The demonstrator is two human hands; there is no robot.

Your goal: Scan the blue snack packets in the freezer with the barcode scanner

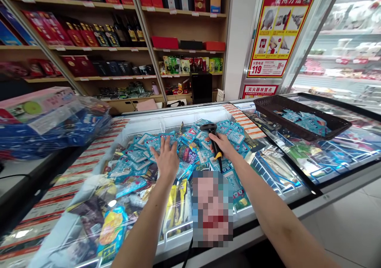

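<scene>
My left hand (pixel 166 157) rests palm down with its fingers spread at the pile of small blue packets (pixel 135 161). Nothing is gripped in it, though its fingertips appear to touch the packets. Wrapped around the handle of a black and yellow barcode scanner (pixel 215 147) is my right hand (pixel 224 144). The scanner head is above more blue packets. A cable runs down from its handle. The packets lie at a chest freezer (pixel 101 157); whether they are on its glass or inside, I cannot tell. A pixelated patch hides part of the freezer's front.
A dark plastic basket (pixel 336 130) with blue packets stands on the freezer's right part. At left lies a plastic-wrapped bundle (pixel 56 121). Price labels (pixel 89 157) line the freezer edges. Shelves (pixel 184 14) with boxes and bottles rise behind, beside a red poster (pixel 281 30).
</scene>
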